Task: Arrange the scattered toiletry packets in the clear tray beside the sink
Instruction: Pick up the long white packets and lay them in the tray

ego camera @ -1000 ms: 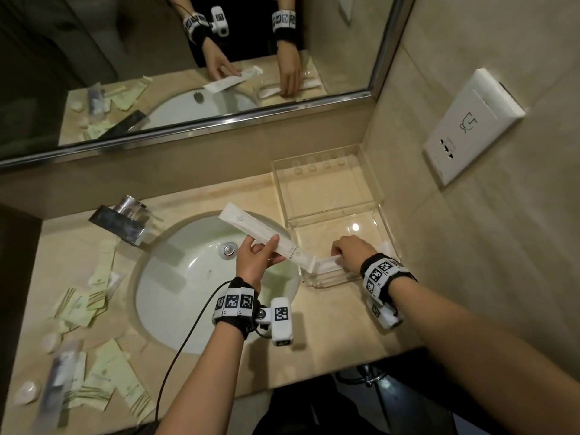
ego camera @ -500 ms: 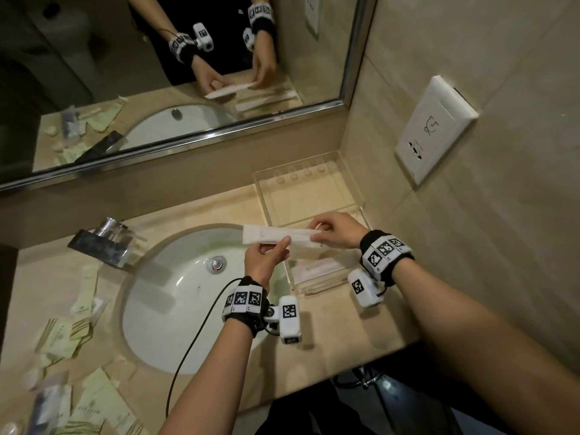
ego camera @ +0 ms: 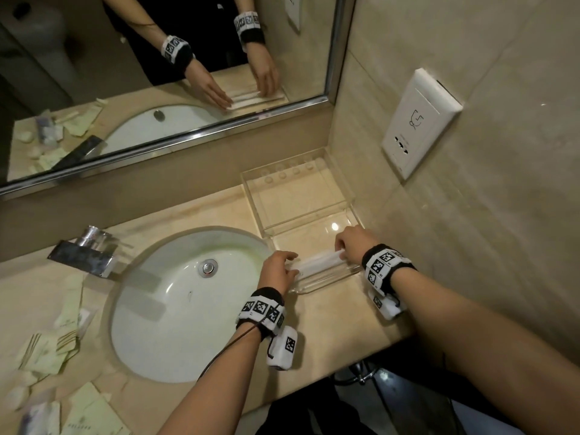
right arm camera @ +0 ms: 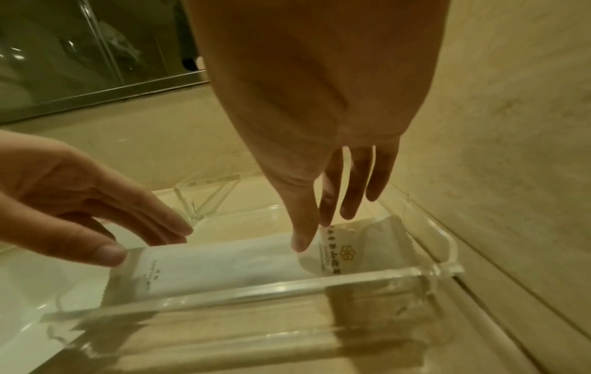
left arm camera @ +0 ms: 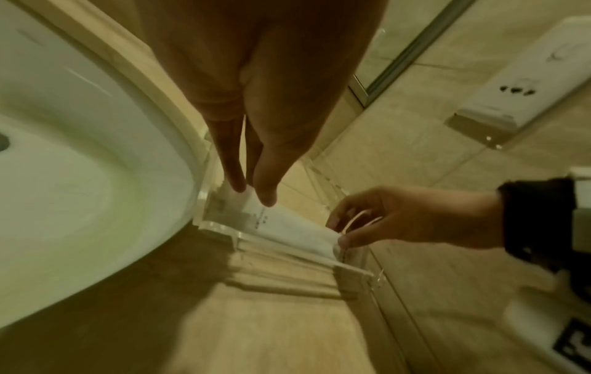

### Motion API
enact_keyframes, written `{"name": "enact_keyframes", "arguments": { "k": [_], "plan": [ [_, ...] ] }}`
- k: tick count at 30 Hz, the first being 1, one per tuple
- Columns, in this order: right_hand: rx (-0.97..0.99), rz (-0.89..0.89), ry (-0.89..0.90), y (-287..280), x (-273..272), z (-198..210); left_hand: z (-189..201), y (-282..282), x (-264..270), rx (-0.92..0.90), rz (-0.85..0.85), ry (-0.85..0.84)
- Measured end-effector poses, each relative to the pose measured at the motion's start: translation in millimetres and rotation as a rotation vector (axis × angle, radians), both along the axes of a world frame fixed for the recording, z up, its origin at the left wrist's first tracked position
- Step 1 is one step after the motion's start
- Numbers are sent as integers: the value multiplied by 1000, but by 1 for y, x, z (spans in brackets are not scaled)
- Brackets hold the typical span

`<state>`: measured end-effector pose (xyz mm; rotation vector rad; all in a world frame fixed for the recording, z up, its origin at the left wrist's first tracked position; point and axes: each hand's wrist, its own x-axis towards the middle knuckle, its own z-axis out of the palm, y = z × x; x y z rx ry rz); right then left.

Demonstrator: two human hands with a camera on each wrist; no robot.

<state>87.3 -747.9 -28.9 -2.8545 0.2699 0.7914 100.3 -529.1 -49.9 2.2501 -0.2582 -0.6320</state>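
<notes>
The clear tray holds long white packets. Both the left hand and the right hand touch the packets' ends with straight, loose fingers.

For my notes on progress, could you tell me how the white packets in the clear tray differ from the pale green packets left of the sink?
The white packets are long and narrow; the green packets are shorter and broader. The white ones lie lined up in the clear tray, both hands touching them, left hand and right hand; the green ones lie scattered on the counter, untouched. Both lie flat.
</notes>
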Motion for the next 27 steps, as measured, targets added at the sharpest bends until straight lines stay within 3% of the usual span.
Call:
{"name": "enact_keyframes", "arguments": {
  "k": [5, 11, 27],
  "plan": [
    [14, 15, -34, -4, -3, -4, -8, -8, -2, 138, -115, -7],
    [-95, 102, -50, -9, -5, -9, -14, -15, 0, 191, -134, -68],
    [131, -48, 22, -19, 4, -3, -16, -25, 9, 238, -43, -64]
  ]
}}
